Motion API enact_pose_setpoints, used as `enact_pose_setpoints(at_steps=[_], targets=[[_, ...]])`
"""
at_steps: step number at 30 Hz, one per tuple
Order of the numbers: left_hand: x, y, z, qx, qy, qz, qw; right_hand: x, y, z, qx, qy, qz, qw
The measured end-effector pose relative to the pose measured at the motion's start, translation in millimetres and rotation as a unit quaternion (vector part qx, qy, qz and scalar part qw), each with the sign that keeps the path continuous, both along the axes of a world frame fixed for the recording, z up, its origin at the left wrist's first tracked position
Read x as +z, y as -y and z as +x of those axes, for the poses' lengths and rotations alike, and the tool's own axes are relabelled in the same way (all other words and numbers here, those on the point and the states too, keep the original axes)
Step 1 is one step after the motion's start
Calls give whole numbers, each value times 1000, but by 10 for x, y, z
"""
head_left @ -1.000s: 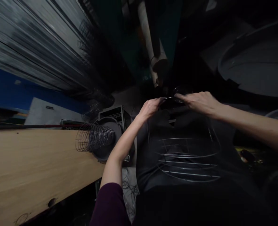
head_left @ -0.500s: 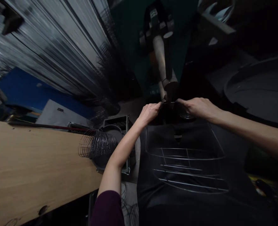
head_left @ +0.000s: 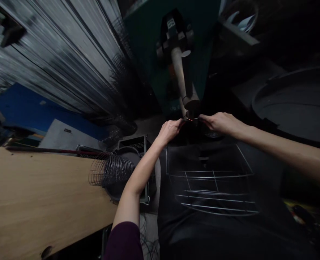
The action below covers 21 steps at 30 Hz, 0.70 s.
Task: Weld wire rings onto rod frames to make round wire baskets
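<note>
Both my hands grip the near-top edge of a thin metal wire basket, which hangs below them over a dark apron or lap. My left hand pinches the wire just left of the machine's tips. On the right, my right hand is closed round the same wire. Between them, a short stretch of wire sits at the electrodes of what looks like a spot welder. A small red glow shows there. The fingertips of both hands are dark and partly hidden.
The green machine body stands ahead. A coil-like stack of wire pieces lies by a wooden board and a dark crate on the left. To the right is a large round dark tub. Loose wires lie on the floor.
A red glow has appeared on the wire at the electrode tips. The view has shifted slightly, and the basket's lower part has swung a little left and up. Both hands keep their grip.
</note>
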<state>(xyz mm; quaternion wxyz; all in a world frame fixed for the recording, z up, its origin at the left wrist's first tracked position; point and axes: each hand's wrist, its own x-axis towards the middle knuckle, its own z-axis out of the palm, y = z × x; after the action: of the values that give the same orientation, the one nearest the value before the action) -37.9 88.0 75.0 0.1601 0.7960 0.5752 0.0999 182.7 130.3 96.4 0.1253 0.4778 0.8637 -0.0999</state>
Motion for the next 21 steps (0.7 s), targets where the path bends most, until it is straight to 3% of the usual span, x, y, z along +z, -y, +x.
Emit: enact_pose_setpoints(at_steps=[7,21], targets=[[10,-1,82,14,2,-8,1000,-117,-81,82,6,13,18,1000],[-78,50,-77,38,3,8,999,-59,-44,-39,14,-19,0,1000]])
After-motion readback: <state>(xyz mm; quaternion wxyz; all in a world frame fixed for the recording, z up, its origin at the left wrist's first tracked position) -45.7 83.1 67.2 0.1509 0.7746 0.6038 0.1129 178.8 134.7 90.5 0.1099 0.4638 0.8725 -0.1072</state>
